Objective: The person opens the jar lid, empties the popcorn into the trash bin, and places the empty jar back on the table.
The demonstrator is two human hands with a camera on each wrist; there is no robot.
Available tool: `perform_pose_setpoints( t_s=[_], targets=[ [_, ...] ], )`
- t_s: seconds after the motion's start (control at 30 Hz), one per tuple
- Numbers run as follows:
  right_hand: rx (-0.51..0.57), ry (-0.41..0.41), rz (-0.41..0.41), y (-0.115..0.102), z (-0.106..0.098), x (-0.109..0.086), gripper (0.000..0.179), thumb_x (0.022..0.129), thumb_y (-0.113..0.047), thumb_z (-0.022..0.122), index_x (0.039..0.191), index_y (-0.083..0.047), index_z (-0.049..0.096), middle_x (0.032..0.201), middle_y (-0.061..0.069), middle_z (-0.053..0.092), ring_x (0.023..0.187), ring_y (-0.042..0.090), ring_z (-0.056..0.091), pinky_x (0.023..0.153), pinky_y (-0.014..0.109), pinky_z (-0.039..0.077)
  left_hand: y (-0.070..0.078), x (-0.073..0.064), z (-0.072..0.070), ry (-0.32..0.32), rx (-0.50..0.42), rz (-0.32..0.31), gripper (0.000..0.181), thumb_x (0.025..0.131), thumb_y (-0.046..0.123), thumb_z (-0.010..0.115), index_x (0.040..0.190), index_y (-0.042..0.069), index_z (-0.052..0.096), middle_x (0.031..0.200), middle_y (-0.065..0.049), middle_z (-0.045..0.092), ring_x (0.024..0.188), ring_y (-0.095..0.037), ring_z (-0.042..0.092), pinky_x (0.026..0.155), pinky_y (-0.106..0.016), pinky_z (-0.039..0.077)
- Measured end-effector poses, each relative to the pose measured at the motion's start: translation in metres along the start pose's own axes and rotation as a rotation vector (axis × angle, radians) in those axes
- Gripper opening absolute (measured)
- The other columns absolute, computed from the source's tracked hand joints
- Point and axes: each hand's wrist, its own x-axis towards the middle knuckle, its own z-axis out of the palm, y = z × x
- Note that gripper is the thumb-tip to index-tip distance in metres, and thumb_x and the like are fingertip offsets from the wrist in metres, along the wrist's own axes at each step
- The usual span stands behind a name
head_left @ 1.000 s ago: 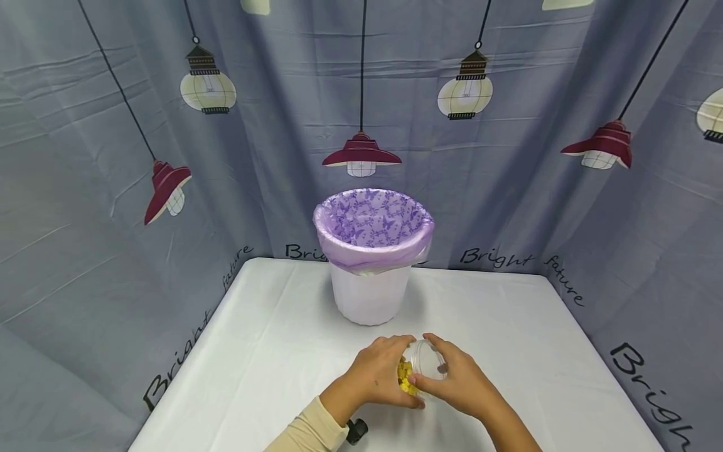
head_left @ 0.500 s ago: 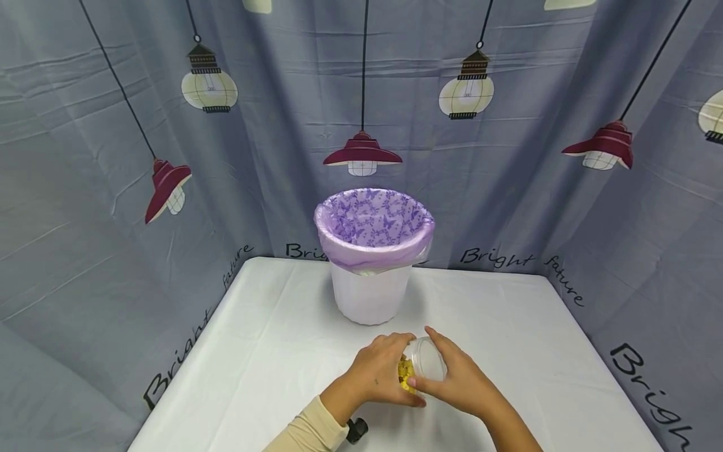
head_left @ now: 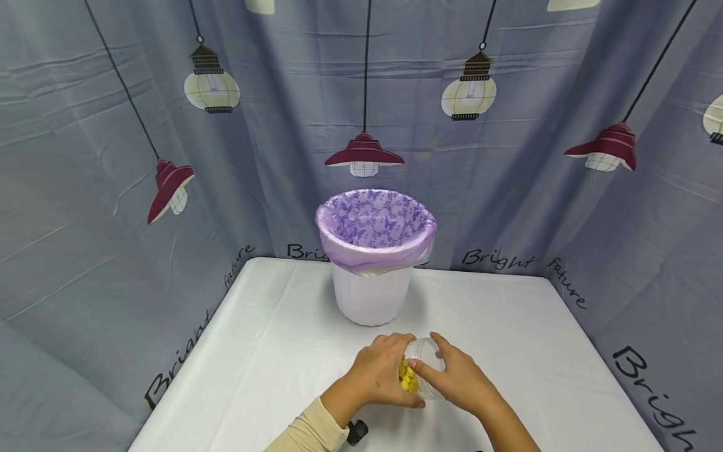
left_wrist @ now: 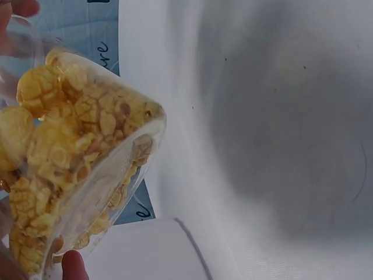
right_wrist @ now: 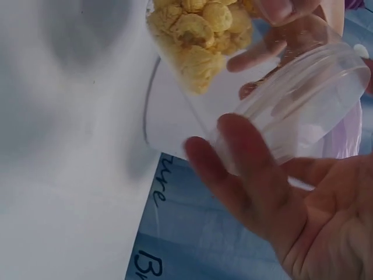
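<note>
A clear plastic jar (head_left: 425,383) of yellow caramel popcorn (head_left: 407,378) is tilted on its side above the table's front half. My left hand (head_left: 377,375) grips its body from the left, the thumb low and the fingers over the top. Around the transparent lid (head_left: 432,355) on the jar's right end, my right hand (head_left: 459,382) has its thumb in front and its fingers behind. Up close in the right wrist view, curled fingers rest at the rim of the clear lid (right_wrist: 326,87). Popcorn (left_wrist: 64,131) is heaped toward the jar's base in the left wrist view.
Behind the hands stands a white bin (head_left: 369,298) lined with a purple floral bag (head_left: 375,251). It is on a white-covered table (head_left: 277,351). A grey-blue curtain (head_left: 271,157) with printed lamps surrounds the table. A small black object (head_left: 357,432) shows by the left sleeve.
My right hand has shifted its fingers around the lid, the thumb now higher over it. The left hand and the jar stay almost where they were.
</note>
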Motion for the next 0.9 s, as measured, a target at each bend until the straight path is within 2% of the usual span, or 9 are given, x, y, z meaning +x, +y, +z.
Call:
perform_pose_setpoints(
  t_s=[0.27, 0.47, 0.63, 0.73, 0.83, 0.9],
  targets=[
    [0.040, -0.005, -0.129, 0.005, -0.003, -0.002, 0.088, 0.081, -0.052, 0.076, 0.153, -0.020, 0.038, 0.143, 0.015, 0.052, 0.107, 0.034, 0.065, 0.082, 0.054, 0.055, -0.002, 0.000, -0.001, 0.025, -0.035, 0.011, 0.111, 0.053, 0.073, 0.084, 0.143, 0.023, 0.045, 0.136, 0.011, 0.055, 0.111, -0.012, 0.055, 0.076, -0.028, 0.052],
    [0.017, 0.028, -0.271, 0.009, -0.006, -0.004, 0.090, 0.077, -0.045, 0.081, 0.154, -0.026, 0.036, 0.147, 0.003, 0.049, 0.116, 0.032, 0.059, 0.088, 0.055, 0.053, -0.002, 0.001, -0.003, 0.039, -0.059, 0.017, 0.109, 0.054, 0.071, 0.085, 0.143, 0.023, 0.045, 0.137, 0.013, 0.054, 0.113, -0.011, 0.054, 0.080, -0.029, 0.052],
    [0.003, 0.053, -0.355, 0.012, -0.007, -0.003, 0.106, 0.070, -0.038, 0.086, 0.157, -0.019, 0.029, 0.153, 0.004, 0.043, 0.130, 0.030, 0.051, 0.098, 0.057, 0.047, -0.001, 0.001, -0.005, 0.040, -0.049, 0.021, 0.109, 0.055, 0.072, 0.082, 0.144, 0.022, 0.044, 0.138, 0.011, 0.054, 0.114, -0.012, 0.053, 0.082, -0.030, 0.053],
    [-0.011, 0.056, -0.311, 0.011, -0.006, -0.004, 0.111, 0.074, -0.049, 0.083, 0.159, -0.014, 0.022, 0.157, 0.012, 0.037, 0.135, 0.035, 0.047, 0.100, 0.061, 0.044, 0.000, 0.000, -0.004, 0.033, -0.059, 0.015, 0.109, 0.055, 0.073, 0.083, 0.144, 0.024, 0.044, 0.137, 0.012, 0.054, 0.112, -0.011, 0.054, 0.079, -0.030, 0.052],
    [-0.034, 0.059, -0.196, 0.006, -0.007, -0.005, 0.108, 0.082, -0.064, 0.070, 0.159, -0.009, 0.018, 0.157, 0.020, 0.034, 0.136, 0.044, 0.043, 0.101, 0.066, 0.041, 0.001, 0.000, -0.002, 0.021, -0.065, 0.003, 0.109, 0.054, 0.073, 0.083, 0.144, 0.026, 0.043, 0.138, 0.013, 0.053, 0.112, -0.011, 0.054, 0.078, -0.031, 0.052],
    [-0.050, 0.059, -0.118, 0.002, -0.008, -0.004, 0.101, 0.089, -0.067, 0.058, 0.158, -0.005, 0.020, 0.155, 0.024, 0.037, 0.136, 0.048, 0.042, 0.101, 0.068, 0.040, 0.001, 0.000, -0.002, 0.020, -0.059, 0.000, 0.109, 0.054, 0.073, 0.083, 0.144, 0.026, 0.043, 0.138, 0.012, 0.053, 0.113, -0.011, 0.054, 0.079, -0.032, 0.053]
  ],
)
